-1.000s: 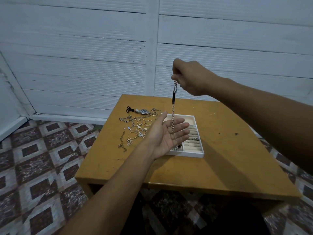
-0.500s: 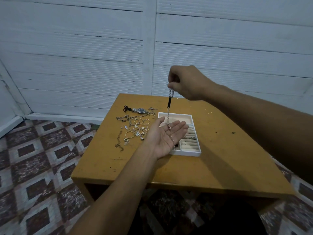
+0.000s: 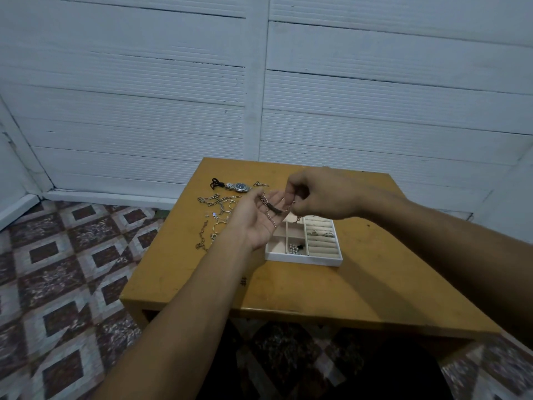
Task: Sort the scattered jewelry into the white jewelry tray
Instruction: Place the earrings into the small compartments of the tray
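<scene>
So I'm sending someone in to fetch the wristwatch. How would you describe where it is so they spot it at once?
Start at the yellow wooden table by the white wall, with the white jewelry tray on it. Left of the tray lies a scatter of chains and hoops; the wristwatch sits at its far edge, nearest the wall. It alone has a round dark dial on a metal band.

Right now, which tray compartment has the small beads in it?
The front middle square compartment of the white jewelry tray: silver beads and a dark piece lie in it. The front left square beside it looks bare; the right column holds ring rolls.
</scene>
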`<action>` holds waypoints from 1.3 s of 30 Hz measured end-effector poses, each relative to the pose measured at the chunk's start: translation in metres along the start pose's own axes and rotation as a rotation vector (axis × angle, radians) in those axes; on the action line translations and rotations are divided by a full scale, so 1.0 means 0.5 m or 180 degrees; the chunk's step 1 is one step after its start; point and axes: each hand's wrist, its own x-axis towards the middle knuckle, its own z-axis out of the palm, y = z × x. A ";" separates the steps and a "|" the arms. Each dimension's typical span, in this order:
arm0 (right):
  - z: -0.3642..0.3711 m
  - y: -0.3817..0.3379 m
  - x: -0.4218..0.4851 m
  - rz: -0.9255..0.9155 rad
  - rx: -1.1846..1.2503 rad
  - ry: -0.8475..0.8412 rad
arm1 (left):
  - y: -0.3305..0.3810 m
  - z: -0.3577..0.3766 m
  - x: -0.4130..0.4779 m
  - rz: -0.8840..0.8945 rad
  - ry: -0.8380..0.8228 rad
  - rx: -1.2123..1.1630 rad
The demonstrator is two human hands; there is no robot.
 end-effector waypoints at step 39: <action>0.034 0.038 0.077 0.0330 0.0275 -0.0288 | -0.080 -0.020 -0.014 -0.0159 0.0205 0.0326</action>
